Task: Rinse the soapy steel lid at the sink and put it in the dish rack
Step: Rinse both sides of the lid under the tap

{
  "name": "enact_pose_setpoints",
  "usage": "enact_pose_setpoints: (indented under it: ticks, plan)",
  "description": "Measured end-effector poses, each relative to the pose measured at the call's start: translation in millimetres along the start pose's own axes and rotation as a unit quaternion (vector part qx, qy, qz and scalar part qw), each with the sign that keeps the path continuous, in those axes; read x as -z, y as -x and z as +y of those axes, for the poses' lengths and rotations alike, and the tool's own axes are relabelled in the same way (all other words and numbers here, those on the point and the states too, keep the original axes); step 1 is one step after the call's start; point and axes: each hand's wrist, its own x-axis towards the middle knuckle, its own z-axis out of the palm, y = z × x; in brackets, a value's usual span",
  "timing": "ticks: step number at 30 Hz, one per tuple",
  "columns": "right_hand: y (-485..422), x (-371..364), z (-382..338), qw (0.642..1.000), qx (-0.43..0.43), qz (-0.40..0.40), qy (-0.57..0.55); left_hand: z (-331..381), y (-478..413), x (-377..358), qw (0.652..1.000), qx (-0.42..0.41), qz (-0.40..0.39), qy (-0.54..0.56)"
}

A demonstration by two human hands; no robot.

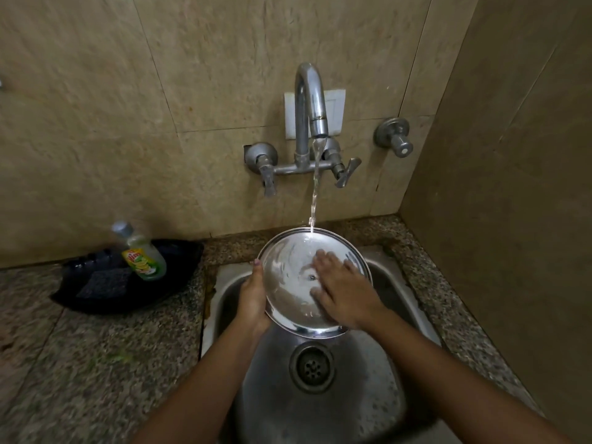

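Observation:
The round steel lid (288, 270) is tilted over the steel sink (323, 405), its inner face toward me. Water from the tap (312, 100) falls onto its far rim. My left hand (253, 299) grips the lid's left edge, thumb on the rim. My right hand (344, 290) lies flat on the lid's inner face with fingers spread, touching the wet metal. No dish rack is in view.
A black tray (105, 299) on the granite counter at left holds a green dish-soap bottle (142, 254) and a dark scrub pad (104, 283). Tap handles (344, 171) stick out from the tiled wall. A side wall closes in on the right.

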Motion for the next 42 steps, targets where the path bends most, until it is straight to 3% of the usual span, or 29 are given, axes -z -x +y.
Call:
enact_pose_setpoints:
  ticks: [2, 4, 8, 11, 14, 19, 24, 27, 29, 32, 35, 36, 37, 39, 40, 42]
  plan:
    - [-26.9, 0.7, 2.9, 0.997, -0.077, 0.026, -0.018, -4.0, 1.9, -5.9, 1.000, 0.005, -0.002, -0.004]
    - [-50.7, 3.2, -12.2, 0.994, -0.084, 0.052, -0.051, -3.8, 3.9, -11.9, 1.000, 0.008, -0.006, -0.007]
    - [-38.7, 7.7, -55.5, 0.991, 0.114, -0.005, -0.070, 5.4, -1.3, -12.2, 1.000, -0.007, -0.022, -0.016]
    - [-1.3, 2.8, -38.7, 0.986, 0.153, -0.039, -0.051, 5.4, -11.4, 3.5, 1.000, 0.013, -0.013, 0.008]
    - [12.2, -3.0, -3.0, 0.997, 0.074, -0.002, -0.008, 2.3, -12.7, 8.2, 0.999, -0.017, 0.028, -0.019]
    - [-41.4, 2.2, 9.4, 0.994, -0.064, 0.084, 0.016, -5.5, -5.0, -0.9, 0.999, -0.019, -0.003, -0.031]
    - [-88.8, 25.0, -16.8, 0.996, 0.052, 0.068, -0.039, 5.1, -5.8, 6.9, 0.994, -0.042, -0.076, -0.067]
    - [-94.9, 36.2, -30.6, 0.982, 0.168, 0.027, -0.078, 10.9, -6.7, 9.3, 0.986, -0.084, -0.105, -0.100]
    - [-94.3, 44.7, -32.7, 0.964, 0.199, -0.029, -0.172, 12.9, -5.0, 8.7, 0.981, -0.102, -0.120, -0.117]
    - [-89.8, 57.5, -8.4, 0.906, 0.083, -0.085, -0.407, 14.6, -1.7, 8.2, 0.976, -0.095, -0.147, -0.130]
    - [-81.7, 53.3, 26.0, 0.850, -0.033, -0.055, -0.523, 15.7, 0.9, 7.2, 0.979, -0.069, -0.148, -0.122]
    - [-80.4, 51.2, 28.9, 0.851, -0.049, -0.037, -0.522, 17.0, 1.1, 5.6, 0.980, -0.066, -0.145, -0.122]
    - [-80.8, 49.1, 28.7, 0.876, -0.045, -0.016, -0.481, 18.7, 1.3, 3.6, 0.980, -0.065, -0.145, -0.123]
    - [-83.2, 51.1, 15.8, 0.947, 0.025, 0.017, -0.321, 22.4, 0.9, -1.7, 0.979, -0.072, -0.151, -0.118]
    - [-84.8, 54.2, 5.4, 0.966, 0.083, 0.023, -0.244, 24.4, 0.8, -4.0, 0.977, -0.081, -0.158, -0.116]
    - [-89.1, 62.2, -14.5, 0.966, 0.172, -0.002, -0.193, 27.8, -0.4, -7.3, 0.973, -0.101, -0.170, -0.121]
